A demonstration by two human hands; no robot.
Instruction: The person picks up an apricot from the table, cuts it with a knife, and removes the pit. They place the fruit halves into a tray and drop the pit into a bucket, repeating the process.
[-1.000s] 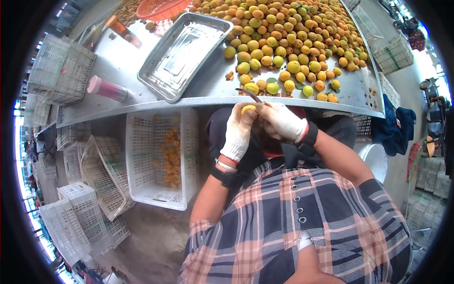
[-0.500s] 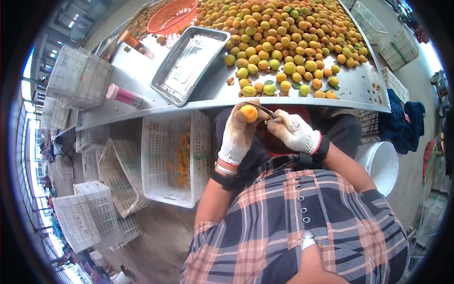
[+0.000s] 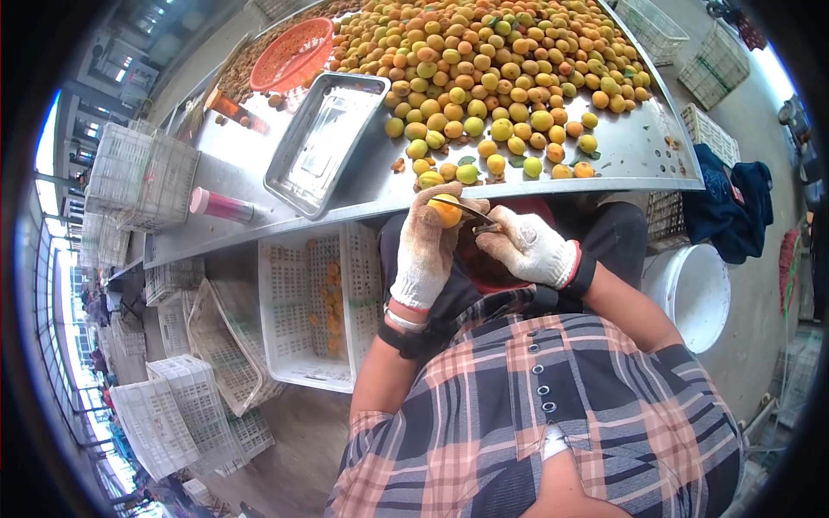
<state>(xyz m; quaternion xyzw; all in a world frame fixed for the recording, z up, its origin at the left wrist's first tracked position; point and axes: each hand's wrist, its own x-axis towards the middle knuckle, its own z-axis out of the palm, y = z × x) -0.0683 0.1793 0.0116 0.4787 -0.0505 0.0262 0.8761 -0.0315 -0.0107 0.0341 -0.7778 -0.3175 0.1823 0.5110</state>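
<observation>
My left hand (image 3: 424,255), in a soiled white knit glove, is wrapped round an orange-yellow apricot (image 3: 446,212). My right hand (image 3: 537,249), gloved alike, grips a small knife (image 3: 485,228) by its handle end. The thin dark blade reaches left across to the apricot and lies against its upper side. Both hands are just in front of the metal table's near edge, above my lap. Behind and below them a red basin (image 3: 523,206) partly shows between my legs. A large heap of apricots (image 3: 509,73) covers the back of the table (image 3: 639,164).
On the table are a metal tray (image 3: 321,142), an orange-red basket (image 3: 292,55) and a pink-lidded jar (image 3: 219,205). A white crate (image 3: 304,377) with some apricot pieces stands below on the left. More crates are stacked farther left. A white bucket (image 3: 691,298) stands at right.
The knife blade now lies across the apricot, where before it was above and beside it. My right hand has shifted slightly left and down. The whole view has turned a little.
</observation>
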